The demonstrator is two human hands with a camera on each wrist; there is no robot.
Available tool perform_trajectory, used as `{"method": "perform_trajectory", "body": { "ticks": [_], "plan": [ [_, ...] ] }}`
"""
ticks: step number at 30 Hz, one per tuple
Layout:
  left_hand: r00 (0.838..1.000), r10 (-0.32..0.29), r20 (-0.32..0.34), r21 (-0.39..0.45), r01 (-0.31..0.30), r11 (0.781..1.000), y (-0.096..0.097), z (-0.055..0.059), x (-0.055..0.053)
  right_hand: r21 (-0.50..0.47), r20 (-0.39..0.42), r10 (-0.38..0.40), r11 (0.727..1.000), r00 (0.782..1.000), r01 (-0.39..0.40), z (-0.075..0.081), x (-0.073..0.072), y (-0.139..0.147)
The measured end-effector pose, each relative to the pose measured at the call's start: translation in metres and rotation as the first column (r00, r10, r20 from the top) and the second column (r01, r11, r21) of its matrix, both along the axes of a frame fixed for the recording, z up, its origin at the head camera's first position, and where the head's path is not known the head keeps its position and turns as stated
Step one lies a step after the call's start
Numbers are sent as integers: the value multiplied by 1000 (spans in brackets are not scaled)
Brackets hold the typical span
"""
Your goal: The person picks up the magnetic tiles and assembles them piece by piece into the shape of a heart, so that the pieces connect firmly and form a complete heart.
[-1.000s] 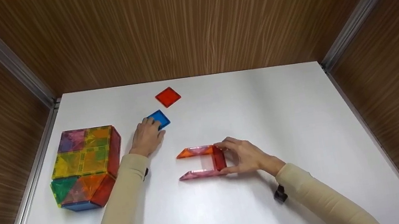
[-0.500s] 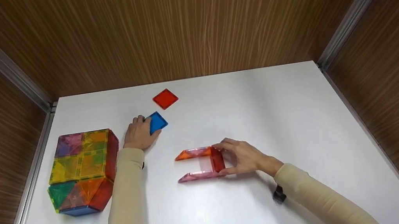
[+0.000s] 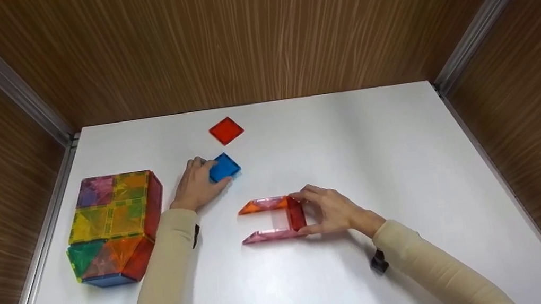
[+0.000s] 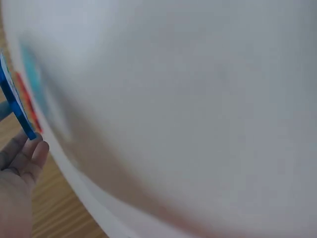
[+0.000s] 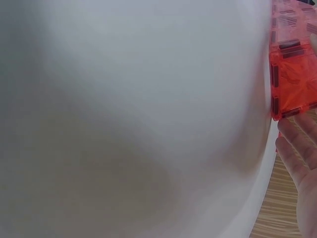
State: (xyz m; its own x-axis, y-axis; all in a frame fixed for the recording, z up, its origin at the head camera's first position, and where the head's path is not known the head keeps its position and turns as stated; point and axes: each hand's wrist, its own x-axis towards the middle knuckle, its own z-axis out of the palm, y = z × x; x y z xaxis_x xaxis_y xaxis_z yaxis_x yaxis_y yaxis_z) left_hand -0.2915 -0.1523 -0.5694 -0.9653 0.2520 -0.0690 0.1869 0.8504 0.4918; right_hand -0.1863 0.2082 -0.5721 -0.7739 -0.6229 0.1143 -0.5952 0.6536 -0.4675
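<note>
My left hand [image 3: 198,185] pinches a square blue magnetic tile [image 3: 224,167] by its edges. The left wrist view has the blue tile [image 4: 16,101] raised, with a cyan patch of light on the table beneath it. My right hand [image 3: 335,210] spans the closed right end of a U-shaped build of magnetic tiles, thumb at the near corner and fingers at the far one. That end is a red square tile [image 3: 297,214]; an orange-and-pink side [image 3: 263,205] and a pink side [image 3: 269,236] reach left from it. Behind the blue tile lies a loose red tile [image 3: 226,130].
A large block of several coloured magnetic tiles [image 3: 114,218] stands at the left, beside my left forearm. The white table [image 3: 399,154] is bounded by wood-grain panels [image 3: 242,33] at the back and both sides.
My left hand has taken hold of the blue tile and lifted it, shifting slightly to the right. My right hand stays at the U-shaped build.
</note>
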Motion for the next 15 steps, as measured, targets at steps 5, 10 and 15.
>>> {"method": "perform_trajectory", "body": {
  "ticks": [5,10,15],
  "plan": [
    [999,-33,-2,82,33,996,10,11,18,7,41,-6,1000,999,6,1,2,-1],
    [991,-115,-69,138,124,983,21,23,39,-9,62,-8,1000,998,9,2,2,-1],
    [960,-233,-157,156,257,954,29,33,62,-20,27,5,1000,1000,-4,3,0,-1]
  ]
}}
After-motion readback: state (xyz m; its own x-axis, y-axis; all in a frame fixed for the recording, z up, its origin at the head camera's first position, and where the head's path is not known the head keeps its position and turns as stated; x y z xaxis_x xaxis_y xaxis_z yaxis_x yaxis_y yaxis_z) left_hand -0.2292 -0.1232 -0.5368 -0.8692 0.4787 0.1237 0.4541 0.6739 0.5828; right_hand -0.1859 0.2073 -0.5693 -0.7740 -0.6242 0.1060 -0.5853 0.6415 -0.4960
